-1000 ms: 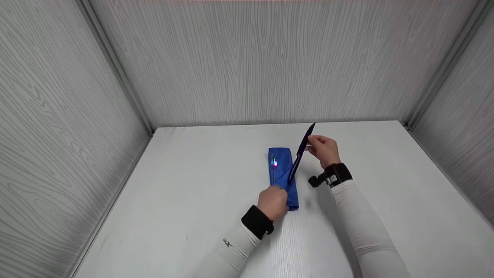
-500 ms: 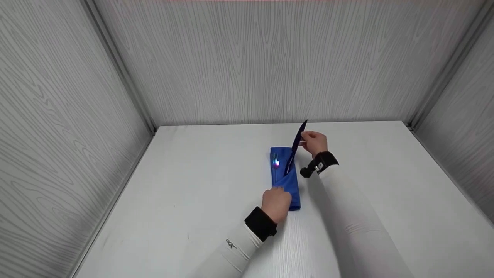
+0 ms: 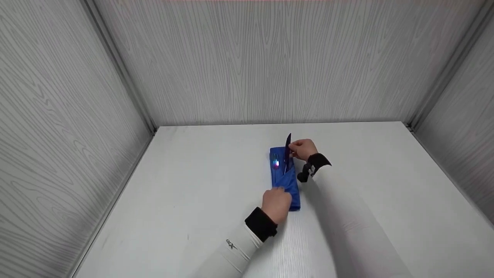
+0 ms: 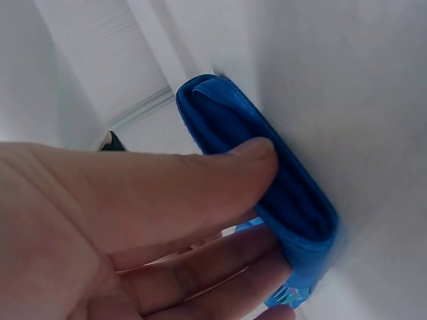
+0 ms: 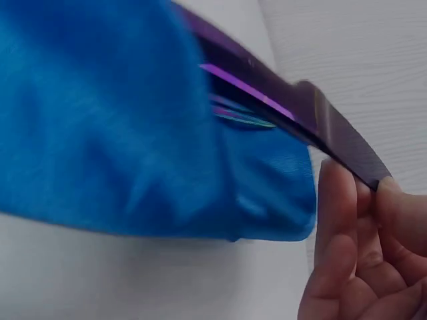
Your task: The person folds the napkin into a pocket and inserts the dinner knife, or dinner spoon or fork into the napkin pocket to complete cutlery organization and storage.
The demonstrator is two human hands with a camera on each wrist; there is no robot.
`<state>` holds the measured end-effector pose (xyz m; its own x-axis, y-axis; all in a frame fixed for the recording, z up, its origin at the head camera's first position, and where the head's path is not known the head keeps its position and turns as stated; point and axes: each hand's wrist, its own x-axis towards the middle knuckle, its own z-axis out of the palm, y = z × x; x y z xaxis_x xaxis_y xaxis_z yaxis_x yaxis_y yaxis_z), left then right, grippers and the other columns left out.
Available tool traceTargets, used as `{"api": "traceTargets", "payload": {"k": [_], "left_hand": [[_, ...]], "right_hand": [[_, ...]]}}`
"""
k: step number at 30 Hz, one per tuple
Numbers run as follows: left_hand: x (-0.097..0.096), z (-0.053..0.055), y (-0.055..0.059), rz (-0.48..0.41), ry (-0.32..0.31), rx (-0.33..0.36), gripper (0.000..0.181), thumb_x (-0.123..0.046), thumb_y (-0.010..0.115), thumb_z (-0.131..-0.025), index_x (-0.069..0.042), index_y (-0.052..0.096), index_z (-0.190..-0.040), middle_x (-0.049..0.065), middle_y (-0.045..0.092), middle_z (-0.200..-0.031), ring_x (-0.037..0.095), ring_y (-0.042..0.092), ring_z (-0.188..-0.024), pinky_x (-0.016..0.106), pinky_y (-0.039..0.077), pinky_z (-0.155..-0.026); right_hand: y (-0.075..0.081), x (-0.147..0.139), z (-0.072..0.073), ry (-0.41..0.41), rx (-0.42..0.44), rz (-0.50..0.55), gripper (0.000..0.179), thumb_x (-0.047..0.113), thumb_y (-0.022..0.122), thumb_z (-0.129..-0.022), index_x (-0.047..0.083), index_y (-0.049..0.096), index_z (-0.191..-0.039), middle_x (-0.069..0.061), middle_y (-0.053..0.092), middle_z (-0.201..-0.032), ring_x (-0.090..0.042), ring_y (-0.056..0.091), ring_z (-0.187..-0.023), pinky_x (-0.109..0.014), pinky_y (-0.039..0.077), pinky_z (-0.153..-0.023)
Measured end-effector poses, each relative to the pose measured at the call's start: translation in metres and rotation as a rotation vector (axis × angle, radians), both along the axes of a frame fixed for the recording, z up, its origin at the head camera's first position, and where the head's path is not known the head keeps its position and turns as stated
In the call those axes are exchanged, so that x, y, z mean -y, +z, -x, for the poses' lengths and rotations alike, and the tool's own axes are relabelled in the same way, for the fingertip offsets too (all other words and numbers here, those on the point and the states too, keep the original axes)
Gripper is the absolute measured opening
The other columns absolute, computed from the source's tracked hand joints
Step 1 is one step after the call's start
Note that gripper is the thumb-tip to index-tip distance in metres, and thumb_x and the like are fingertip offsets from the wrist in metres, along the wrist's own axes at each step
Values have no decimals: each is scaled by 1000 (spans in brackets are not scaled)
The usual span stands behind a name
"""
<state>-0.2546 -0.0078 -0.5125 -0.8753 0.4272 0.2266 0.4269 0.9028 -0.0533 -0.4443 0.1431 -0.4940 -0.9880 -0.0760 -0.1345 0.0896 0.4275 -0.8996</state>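
Note:
A folded blue cloth napkin (image 3: 294,195) lies on the table with a pocket across its lower part. My left hand (image 3: 276,204) pinches the napkin near its lower end; in the left wrist view the thumb presses on the layered fold (image 4: 303,200). With thumb and fingertips, my right hand (image 3: 303,149) pinches a dark purple, shiny table knife (image 5: 267,90) by its blade near the tip. The knife slants down, its handle end hidden inside the pocket. Left of it, a fork (image 3: 275,161) with an iridescent sheen shows its tines above the pocket edge.
The white table (image 3: 200,185) extends to both sides of the napkin. Grey wood-patterned panels (image 3: 247,69) stand at the back and on both sides. Black bands (image 3: 261,223) with cameras circle both wrists.
The right hand has moved left and lower, bringing the knife over the napkin with its handle down into the pocket. The left hand keeps its grip after a slight shift.

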Motion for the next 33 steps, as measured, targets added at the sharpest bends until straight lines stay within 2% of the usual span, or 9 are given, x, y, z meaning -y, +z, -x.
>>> {"api": "traceTargets", "payload": {"k": [8,11,21,28,33], "left_hand": [[1,-1,-2,-10,-23,-70,14,-10,80,-86,-14,78,-73,4,73,-81,19,68,-73,32,55,-59],[1,-1,-2,-8,-28,-68,15,-10,81,-87,-14,78,-72,4,73,-81,18,67,-73,32,55,-59],[0,-1,-1,-11,-17,-56,15,-11,78,-88,-14,78,-74,5,74,-82,20,69,-75,34,56,-61],[-2,0,-2,24,6,-55,7,-14,78,-89,-14,78,-82,3,74,-84,18,70,-78,33,56,-63],[-3,0,-2,39,23,-24,5,-16,78,-90,-15,79,-85,3,75,-87,18,70,-81,34,56,-65]], "right_hand": [[-9,-3,-4,86,36,-141,29,16,62,-107,-9,72,-118,3,65,-78,-4,59,-67,-16,49,-63],[-12,-5,-4,126,48,-165,28,15,62,-106,-9,72,-118,3,66,-78,-3,61,-66,-16,51,-64],[-21,-10,-3,216,105,-285,23,17,66,-105,-3,77,-101,4,67,-75,-7,61,-68,-20,50,-65],[-18,-7,-8,278,25,-452,27,21,70,-99,-4,79,-99,6,60,-72,-10,51,-68,-24,40,-63],[-18,-5,-13,289,8,-476,27,21,71,-98,-4,80,-100,7,60,-71,-10,50,-66,-23,39,-61]]}}
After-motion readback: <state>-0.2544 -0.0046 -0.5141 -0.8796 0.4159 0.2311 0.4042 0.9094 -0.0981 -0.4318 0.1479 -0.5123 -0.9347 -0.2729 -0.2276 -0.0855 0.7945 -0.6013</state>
